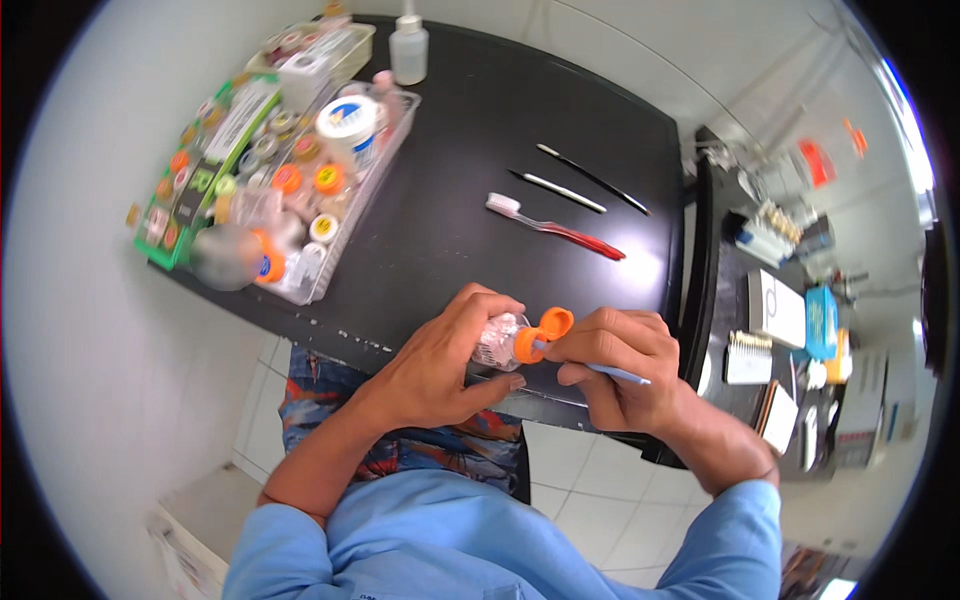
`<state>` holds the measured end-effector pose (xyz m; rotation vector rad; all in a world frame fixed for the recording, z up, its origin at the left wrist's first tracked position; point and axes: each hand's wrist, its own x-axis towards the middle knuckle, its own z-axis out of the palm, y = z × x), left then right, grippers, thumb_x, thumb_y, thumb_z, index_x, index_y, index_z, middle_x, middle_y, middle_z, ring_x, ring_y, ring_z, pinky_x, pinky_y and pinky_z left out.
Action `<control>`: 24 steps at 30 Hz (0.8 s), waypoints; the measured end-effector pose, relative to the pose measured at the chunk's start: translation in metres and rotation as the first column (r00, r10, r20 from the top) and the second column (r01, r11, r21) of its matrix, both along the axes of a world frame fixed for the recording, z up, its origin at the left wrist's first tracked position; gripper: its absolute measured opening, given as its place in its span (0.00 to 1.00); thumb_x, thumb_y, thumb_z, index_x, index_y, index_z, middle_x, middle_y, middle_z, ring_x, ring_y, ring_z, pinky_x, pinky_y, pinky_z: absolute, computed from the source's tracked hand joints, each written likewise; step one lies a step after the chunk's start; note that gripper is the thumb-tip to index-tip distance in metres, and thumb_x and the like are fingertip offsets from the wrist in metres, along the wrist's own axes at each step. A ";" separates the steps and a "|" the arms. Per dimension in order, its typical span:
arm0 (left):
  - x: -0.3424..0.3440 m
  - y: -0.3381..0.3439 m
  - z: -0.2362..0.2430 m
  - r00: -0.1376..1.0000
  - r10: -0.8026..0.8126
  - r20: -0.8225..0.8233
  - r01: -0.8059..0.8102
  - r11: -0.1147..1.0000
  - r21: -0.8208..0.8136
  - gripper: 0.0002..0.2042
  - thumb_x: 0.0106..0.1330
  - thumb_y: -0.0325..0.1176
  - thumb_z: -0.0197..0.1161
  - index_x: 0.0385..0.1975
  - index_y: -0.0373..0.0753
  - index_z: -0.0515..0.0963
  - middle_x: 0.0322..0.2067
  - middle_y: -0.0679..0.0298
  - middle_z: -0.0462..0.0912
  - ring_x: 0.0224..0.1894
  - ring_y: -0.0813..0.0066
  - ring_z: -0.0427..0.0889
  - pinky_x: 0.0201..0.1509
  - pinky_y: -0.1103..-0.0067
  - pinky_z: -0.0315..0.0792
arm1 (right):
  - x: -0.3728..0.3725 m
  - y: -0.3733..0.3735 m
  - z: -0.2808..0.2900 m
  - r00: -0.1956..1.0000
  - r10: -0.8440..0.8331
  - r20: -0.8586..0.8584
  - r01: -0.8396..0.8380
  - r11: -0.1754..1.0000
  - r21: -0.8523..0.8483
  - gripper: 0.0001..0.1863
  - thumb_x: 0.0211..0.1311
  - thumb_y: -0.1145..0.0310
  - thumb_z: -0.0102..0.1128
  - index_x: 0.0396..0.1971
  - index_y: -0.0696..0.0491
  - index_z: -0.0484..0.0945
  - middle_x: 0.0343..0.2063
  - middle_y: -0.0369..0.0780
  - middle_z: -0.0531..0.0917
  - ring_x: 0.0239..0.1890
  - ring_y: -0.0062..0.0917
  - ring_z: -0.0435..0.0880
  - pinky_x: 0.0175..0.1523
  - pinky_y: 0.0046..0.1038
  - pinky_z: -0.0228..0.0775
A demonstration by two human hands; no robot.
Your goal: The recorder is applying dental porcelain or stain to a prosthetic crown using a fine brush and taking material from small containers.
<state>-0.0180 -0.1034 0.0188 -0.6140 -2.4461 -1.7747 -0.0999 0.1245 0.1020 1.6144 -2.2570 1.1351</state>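
Note:
My left hand point(430, 362) is closed around a small clear bottle point(497, 340) with pinkish contents, tilted near the table's front edge. Its orange flip cap point(556, 322) stands open toward the right. Between thumb and fingers, my right hand point(630, 360) pinches a slim light-blue stick point(618, 373). That stick's front end is at the bottle's mouth; I cannot tell how deep it reaches, and its exact kind is unclear. Beyond my hands lie a red and clear toothbrush point(560, 231), a white brush-like pen point(565, 192) and a thin black stick with a pale tip point(597, 179).
A clear plastic tray point(345, 235) crowded with small capped bottles and a white tub point(348, 122) occupies the black table's left side. Beside it sits a green box point(225, 150). A squeeze bottle point(408, 52) stands at the back. Rightward, another dark desk holds a white box point(776, 308).

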 end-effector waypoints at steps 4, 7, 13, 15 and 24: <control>-0.005 0.003 0.004 1.000 0.005 -0.019 -0.005 1.000 -0.002 0.35 0.64 0.30 0.75 0.70 0.32 0.68 0.57 0.47 0.74 0.59 0.49 0.80 0.64 0.64 0.74 | 0.001 0.007 -0.005 0.999 0.030 0.010 -0.030 0.998 -0.062 0.18 0.47 0.79 0.76 0.41 0.55 0.86 0.30 0.39 0.84 0.23 0.34 0.84 0.26 0.34 0.71; -0.005 -0.001 -0.001 1.000 -0.002 -0.026 0.003 1.000 0.018 0.35 0.65 0.29 0.74 0.72 0.32 0.68 0.59 0.48 0.74 0.60 0.52 0.79 0.65 0.66 0.74 | -0.002 0.006 -0.015 0.995 0.060 0.077 -0.056 0.996 -0.064 0.15 0.55 0.79 0.73 0.43 0.53 0.86 0.33 0.40 0.84 0.25 0.40 0.84 0.26 0.37 0.72; -0.003 -0.002 -0.009 0.999 0.042 0.014 -0.043 0.998 0.045 0.31 0.66 0.27 0.73 0.69 0.32 0.70 0.59 0.50 0.75 0.60 0.56 0.80 0.65 0.68 0.73 | -0.001 0.006 -0.017 0.990 0.014 0.143 -0.002 0.996 -0.089 0.10 0.59 0.77 0.73 0.41 0.55 0.86 0.30 0.42 0.83 0.26 0.37 0.83 0.31 0.35 0.74; -0.003 -0.001 -0.010 0.996 0.086 0.020 -0.087 0.995 0.057 0.30 0.66 0.25 0.73 0.68 0.33 0.71 0.58 0.50 0.75 0.58 0.55 0.80 0.65 0.68 0.73 | -0.002 0.004 -0.015 0.993 0.039 0.115 -0.029 0.996 -0.086 0.10 0.62 0.74 0.74 0.42 0.55 0.86 0.31 0.42 0.84 0.27 0.38 0.84 0.31 0.35 0.74; -0.004 0.000 -0.011 0.995 0.102 -0.021 -0.101 0.992 0.072 0.30 0.61 0.27 0.79 0.61 0.35 0.71 0.55 0.52 0.73 0.57 0.55 0.79 0.62 0.67 0.74 | -0.001 0.012 -0.010 0.994 0.021 0.109 -0.004 0.988 -0.157 0.05 0.68 0.73 0.71 0.39 0.58 0.85 0.31 0.41 0.89 0.27 0.28 0.89 0.33 0.29 0.83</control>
